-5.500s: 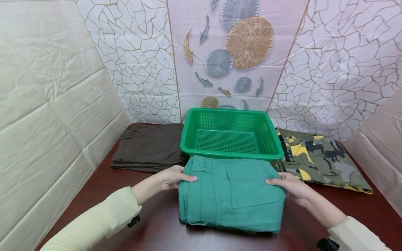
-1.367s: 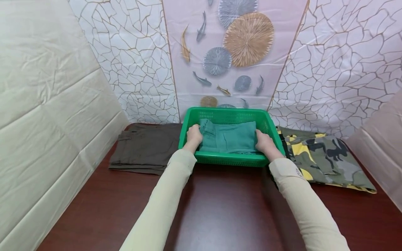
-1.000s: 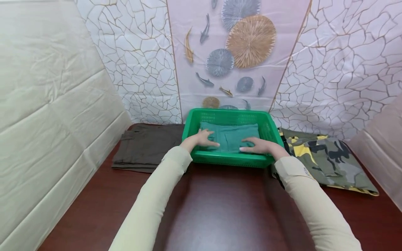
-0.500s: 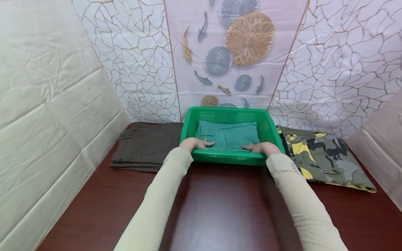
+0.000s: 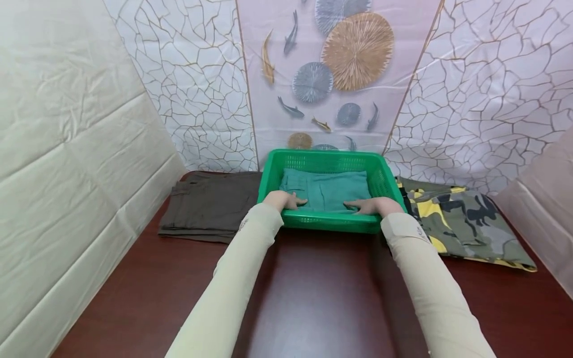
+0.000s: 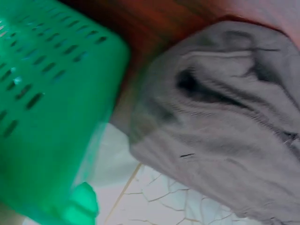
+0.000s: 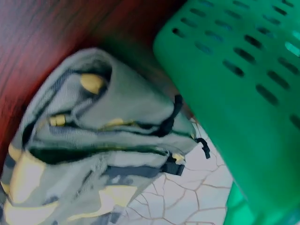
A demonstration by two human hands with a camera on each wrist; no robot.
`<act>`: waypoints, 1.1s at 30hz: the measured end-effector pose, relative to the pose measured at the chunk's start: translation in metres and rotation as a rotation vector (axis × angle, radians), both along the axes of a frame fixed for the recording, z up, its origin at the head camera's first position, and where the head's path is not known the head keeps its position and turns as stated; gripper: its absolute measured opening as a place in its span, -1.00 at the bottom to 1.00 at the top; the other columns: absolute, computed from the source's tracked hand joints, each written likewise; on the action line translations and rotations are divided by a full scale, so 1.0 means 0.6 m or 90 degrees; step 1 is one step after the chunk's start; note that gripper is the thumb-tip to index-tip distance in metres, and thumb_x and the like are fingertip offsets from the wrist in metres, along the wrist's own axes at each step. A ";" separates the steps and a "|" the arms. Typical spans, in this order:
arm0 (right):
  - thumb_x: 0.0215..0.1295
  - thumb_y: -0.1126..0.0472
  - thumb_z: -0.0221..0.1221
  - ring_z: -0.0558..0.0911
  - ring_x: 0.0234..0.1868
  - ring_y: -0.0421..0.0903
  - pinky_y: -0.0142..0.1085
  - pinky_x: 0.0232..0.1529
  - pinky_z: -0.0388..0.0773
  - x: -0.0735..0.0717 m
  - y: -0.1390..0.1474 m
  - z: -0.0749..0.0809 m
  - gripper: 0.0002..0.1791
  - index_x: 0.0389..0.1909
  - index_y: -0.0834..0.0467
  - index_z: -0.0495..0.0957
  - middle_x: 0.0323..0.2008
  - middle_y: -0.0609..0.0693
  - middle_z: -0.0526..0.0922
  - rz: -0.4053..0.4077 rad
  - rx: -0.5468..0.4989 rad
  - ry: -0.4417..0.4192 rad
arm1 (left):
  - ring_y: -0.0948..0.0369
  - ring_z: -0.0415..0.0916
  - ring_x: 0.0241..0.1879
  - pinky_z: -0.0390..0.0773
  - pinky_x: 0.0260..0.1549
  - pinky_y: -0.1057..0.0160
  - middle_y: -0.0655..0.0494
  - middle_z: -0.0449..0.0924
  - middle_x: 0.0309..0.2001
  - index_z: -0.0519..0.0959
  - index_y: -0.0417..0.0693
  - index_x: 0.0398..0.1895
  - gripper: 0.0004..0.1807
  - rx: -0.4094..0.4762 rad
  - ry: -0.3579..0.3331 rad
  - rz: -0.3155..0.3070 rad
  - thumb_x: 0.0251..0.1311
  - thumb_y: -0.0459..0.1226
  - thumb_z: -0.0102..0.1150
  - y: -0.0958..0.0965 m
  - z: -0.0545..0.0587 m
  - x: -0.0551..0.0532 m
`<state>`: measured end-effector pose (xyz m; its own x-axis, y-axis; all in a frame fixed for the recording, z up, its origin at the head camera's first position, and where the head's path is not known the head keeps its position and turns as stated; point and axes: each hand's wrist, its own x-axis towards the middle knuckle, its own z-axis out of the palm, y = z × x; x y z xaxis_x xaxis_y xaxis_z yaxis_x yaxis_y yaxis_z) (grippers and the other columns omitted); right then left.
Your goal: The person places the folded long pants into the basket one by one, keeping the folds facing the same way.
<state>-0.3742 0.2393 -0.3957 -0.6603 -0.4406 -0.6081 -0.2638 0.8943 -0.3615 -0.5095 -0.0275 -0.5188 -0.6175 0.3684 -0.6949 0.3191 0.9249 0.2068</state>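
Folded teal trousers [image 5: 323, 190] lie flat in the green plastic basket [image 5: 331, 223] at the back of the table. My left hand [image 5: 285, 200] reaches over the front rim and rests on the near left part of the trousers, thumb stretched inward. On the near right part, my right hand [image 5: 375, 205] lies likewise, its thumb pointing at the other hand. The wrists and part of each hand's fingers hide behind the rim and sleeves. Neither wrist view shows the fingers; both show the basket's slotted side wall.
Left of the basket lie folded dark brown trousers [image 5: 206, 206], close to its wall. Folded camouflage trousers [image 5: 465, 221] in grey, green and yellow lie on its right. The dark red table [image 5: 322, 298] is hemmed by fabric walls.
Both hands held the teal trousers before the basket, then lowered them into it and loosened their grip. The hands have since drawn to the near edge of the trousers.
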 end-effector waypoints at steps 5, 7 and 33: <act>0.40 -0.27 -0.18 -0.10 0.42 0.38 0.23 0.37 -0.02 0.043 -0.017 0.048 -0.14 0.46 0.27 -0.07 0.43 0.42 -0.11 -0.022 0.002 0.091 | 0.07 -0.38 0.51 -0.11 0.44 -0.02 0.16 -0.33 0.53 -0.18 0.52 0.46 -0.29 0.015 0.034 -0.066 0.31 0.22 -0.20 -0.003 0.094 0.068; 0.43 -0.23 -0.17 -0.06 0.41 0.39 0.23 0.35 0.03 0.049 -0.015 0.059 -0.18 0.45 0.30 -0.02 0.42 0.42 -0.07 -0.030 -0.006 0.109 | 0.07 -0.31 0.51 -0.07 0.44 -0.02 0.13 -0.25 0.53 -0.12 0.47 0.47 -0.24 0.055 0.049 -0.080 0.24 0.28 -0.17 -0.010 0.150 0.116; 0.43 0.18 -0.07 0.50 -0.05 0.42 0.20 -0.05 0.46 0.093 0.076 0.088 -0.40 0.26 0.59 0.13 0.03 0.58 0.41 -0.203 0.025 0.461 | -0.09 0.28 0.25 0.30 0.22 -0.12 -0.18 0.08 0.41 0.12 0.05 0.46 -0.29 0.329 0.413 0.049 0.31 0.04 0.03 -0.176 0.323 0.230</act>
<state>-0.3184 0.2848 -0.3431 -0.9885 -0.1507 0.0098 -0.1503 0.9750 -0.1637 -0.3713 -0.1330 -0.3248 -0.8738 0.4833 0.0528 0.4605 0.7878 0.4090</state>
